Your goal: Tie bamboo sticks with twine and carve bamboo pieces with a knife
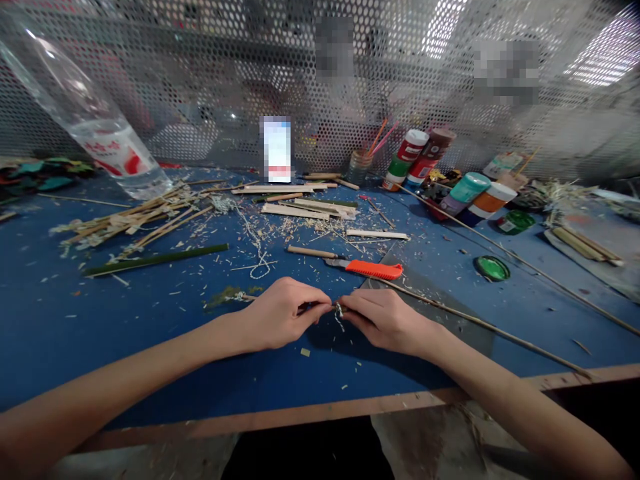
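My left hand (285, 312) and my right hand (390, 320) meet near the front middle of the blue table (200, 380), with fingers pinched close together. Between them shows a bit of pale twisted string (339, 313), its loose end hanging down. A thin stick seems to run through both pinches, mostly covered by the fingers. Its apparent far end, wrapped in pale fibre, shows left of my left hand. Just beyond the hands lies an orange cutter knife (374, 269), beside a wooden-handled tool (313, 253).
A large clear bottle (117, 150) stands at the back left by a stick bundle (135, 220). Behind are a lit phone (277, 150), bamboo strips (305, 210) and paint bottles (407, 157). Long thin rods (480, 320) cross the right side. A perforated metal screen (215, 87) borders the back.
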The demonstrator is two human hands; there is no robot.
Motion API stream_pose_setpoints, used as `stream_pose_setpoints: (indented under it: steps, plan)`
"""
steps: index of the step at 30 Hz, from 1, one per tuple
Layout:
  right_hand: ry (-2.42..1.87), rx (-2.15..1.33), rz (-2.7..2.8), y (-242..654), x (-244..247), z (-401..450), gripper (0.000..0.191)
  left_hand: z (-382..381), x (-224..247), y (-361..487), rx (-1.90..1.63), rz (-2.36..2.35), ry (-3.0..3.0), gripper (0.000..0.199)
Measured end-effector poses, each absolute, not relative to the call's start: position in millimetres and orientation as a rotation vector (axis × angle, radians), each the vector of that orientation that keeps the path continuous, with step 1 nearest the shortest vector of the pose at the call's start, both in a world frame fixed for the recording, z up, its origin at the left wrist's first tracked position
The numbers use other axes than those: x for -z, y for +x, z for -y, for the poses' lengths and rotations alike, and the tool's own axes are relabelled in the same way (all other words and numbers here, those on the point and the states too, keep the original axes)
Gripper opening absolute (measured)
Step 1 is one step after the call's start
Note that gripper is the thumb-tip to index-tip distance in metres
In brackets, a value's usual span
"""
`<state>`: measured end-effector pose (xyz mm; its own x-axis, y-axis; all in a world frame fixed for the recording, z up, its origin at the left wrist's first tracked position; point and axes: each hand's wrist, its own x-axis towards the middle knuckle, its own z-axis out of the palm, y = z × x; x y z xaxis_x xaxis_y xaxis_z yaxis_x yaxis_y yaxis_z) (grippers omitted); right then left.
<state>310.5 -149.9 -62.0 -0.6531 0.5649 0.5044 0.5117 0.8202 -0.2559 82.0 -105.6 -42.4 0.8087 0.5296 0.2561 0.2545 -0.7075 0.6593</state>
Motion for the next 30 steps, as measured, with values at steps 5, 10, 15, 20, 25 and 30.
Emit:
stream_pose_setpoints:
  steps: [5, 10, 15, 20, 25, 30]
  plan:
    - [-0.758, -0.109, 2.385, 309.3, 59.7, 153.6, 0.015, 106.9, 38.8, 81.2, -0.602, -0.528, 2.364, 0.025]
    - [-0.789, -0.073, 2.357, 306.2, 60.7, 157.3, 0.013, 110.6, 40.0, 81.3, -0.659, -0.55, 2.39, 0.027]
    - [-0.818, -0.115, 2.379, 305.3, 60.4, 158.1, 0.013, 111.9, 40.8, 81.3, -0.658, -0.537, 2.416, 0.029]
    - [-0.817, -0.085, 2.454, 307.6, 61.8, 158.5, 0.016, 112.6, 41.1, 81.5, -0.592, -0.525, 2.431, 0.033]
    - [-0.833, -0.066, 2.478, 308.5, 67.1, 157.0, 0.018, 114.7, 44.8, 81.7, -0.607, -0.542, 2.402, 0.033]
    - [-0.913, -0.254, 2.294, 310.6, 67.9, 150.4, 0.024, 110.8, 36.6, 83.9, -0.528, -0.811, 2.051, 0.034]
